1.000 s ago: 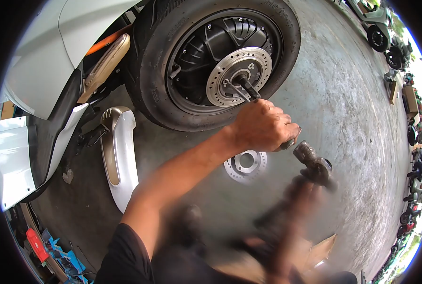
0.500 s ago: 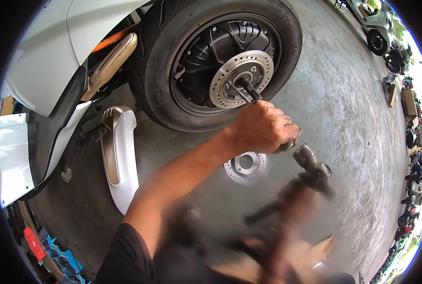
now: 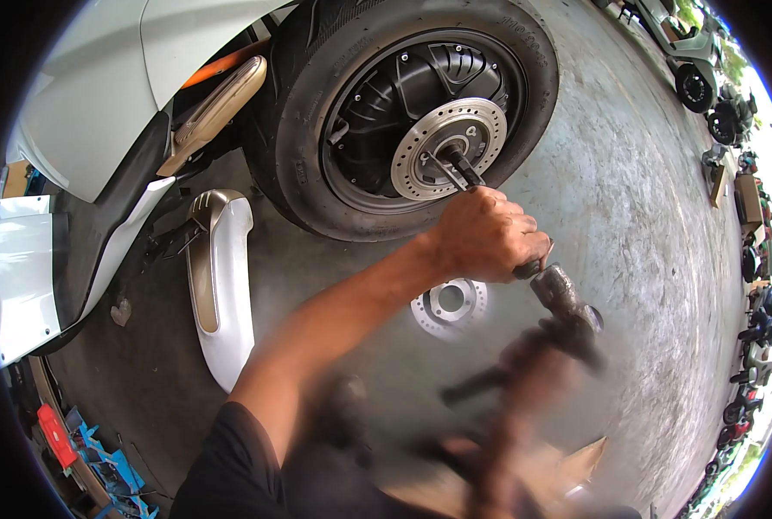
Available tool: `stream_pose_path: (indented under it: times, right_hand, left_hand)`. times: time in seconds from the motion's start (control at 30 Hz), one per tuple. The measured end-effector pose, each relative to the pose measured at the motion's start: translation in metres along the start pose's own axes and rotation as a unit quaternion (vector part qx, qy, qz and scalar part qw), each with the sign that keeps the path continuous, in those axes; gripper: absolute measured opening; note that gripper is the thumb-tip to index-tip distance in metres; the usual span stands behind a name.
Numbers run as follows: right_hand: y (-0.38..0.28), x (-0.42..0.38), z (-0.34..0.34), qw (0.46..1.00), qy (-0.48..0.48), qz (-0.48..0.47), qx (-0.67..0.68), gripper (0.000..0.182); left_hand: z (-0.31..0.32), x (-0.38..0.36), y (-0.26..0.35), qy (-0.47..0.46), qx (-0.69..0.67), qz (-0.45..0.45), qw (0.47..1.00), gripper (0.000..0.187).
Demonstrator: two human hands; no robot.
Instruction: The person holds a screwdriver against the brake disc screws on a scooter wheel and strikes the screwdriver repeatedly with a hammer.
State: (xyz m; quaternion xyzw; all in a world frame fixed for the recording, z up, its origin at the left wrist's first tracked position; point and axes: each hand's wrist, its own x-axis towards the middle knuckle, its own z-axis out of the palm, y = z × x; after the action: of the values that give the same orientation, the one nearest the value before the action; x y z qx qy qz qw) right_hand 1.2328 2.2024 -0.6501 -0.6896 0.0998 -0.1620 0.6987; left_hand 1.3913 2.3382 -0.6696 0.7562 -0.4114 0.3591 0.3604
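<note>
My left hand point(image 3: 492, 232) is wrapped round a screwdriver-like tool; its thin metal shaft point(image 3: 443, 170) reaches the drilled brake disc point(image 3: 407, 162) on the wheel hub. Beside that shaft the dark axle point(image 3: 464, 164) sticks out. The tool's blunt dark end point(image 3: 533, 266) shows below my fist, most of its handle being hidden. Smeared by motion, my right hand point(image 3: 537, 359) grips a hammer point(image 3: 559, 290), whose head is close to the tool's end. The black tyre point(image 3: 295, 164) surrounds the hub. A second disc point(image 3: 425, 316) lies on the floor beneath my left wrist.
A white and gold curved cover point(image 3: 234, 294) lies on the floor at left, near the scooter's white body panels point(image 3: 100, 95). Red point(image 3: 55, 435) and blue items are at lower left. Cardboard point(image 3: 585, 458) lies at lower right. Parked scooters point(image 3: 697, 69) line the far right.
The view has shifted slightly, moving the wheel a little right in the frame. The hammer head is a bit nearer the tool's end. Both hands keep their grips.
</note>
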Motion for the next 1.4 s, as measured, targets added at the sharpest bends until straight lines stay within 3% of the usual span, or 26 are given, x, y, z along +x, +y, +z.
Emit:
stream_pose_path:
  times: [0.53,0.73,0.83,0.93,1.03,1.13,1.2,1.23,1.3,1.33,1.4]
  right_hand:
    - [-0.003,-0.001,0.006,1.0,-0.002,0.004,-0.02,0.055]
    - [0.009,-0.015,0.021,0.996,0.059,0.013,0.068,0.057]
    - [0.014,-0.014,0.025,0.995,0.101,0.003,0.025,0.056]
    - [0.011,-0.01,0.018,0.998,0.037,-0.01,-0.041,0.057]
    - [-0.019,-0.01,0.016,0.993,0.111,0.009,-0.049,0.061]
    - [-0.033,-0.013,-0.026,0.957,0.195,-0.157,0.144,0.062]
    - [-0.062,-0.008,-0.045,0.949,0.056,-0.279,0.133,0.057]
    - [-0.061,-0.011,-0.045,0.927,0.17,-0.296,0.156,0.05]
    - [-0.043,-0.011,-0.039,0.93,0.108,-0.303,0.178,0.043]
    - [-0.037,-0.011,0.0,0.975,0.134,-0.177,-0.016,0.04]
    - [-0.036,-0.027,0.019,0.961,0.162,-0.023,-0.224,0.037]
  left_hand:
    - [0.002,0.0,0.001,0.02,0.001,-0.003,1.0,0.025]
    - [-0.001,0.002,0.003,0.028,-0.022,-0.019,0.999,0.028]
    - [-0.002,0.002,0.002,0.022,-0.015,-0.016,1.0,0.03]
    - [0.001,0.002,0.002,0.036,-0.026,-0.015,0.999,0.032]
    - [0.001,0.0,0.002,0.035,-0.004,-0.006,0.999,0.032]
    - [-0.004,0.002,0.0,0.019,-0.015,-0.012,1.0,0.028]
    - [0.0,-0.001,0.0,0.035,-0.013,-0.006,0.999,0.027]
    - [0.001,-0.001,0.0,0.031,-0.014,-0.008,0.999,0.027]
    - [0.0,0.002,-0.001,0.04,0.001,0.001,0.999,0.028]
    - [0.001,0.005,-0.007,0.04,0.002,0.0,0.999,0.028]
    - [0.004,0.008,-0.005,0.099,-0.03,0.019,0.994,0.028]
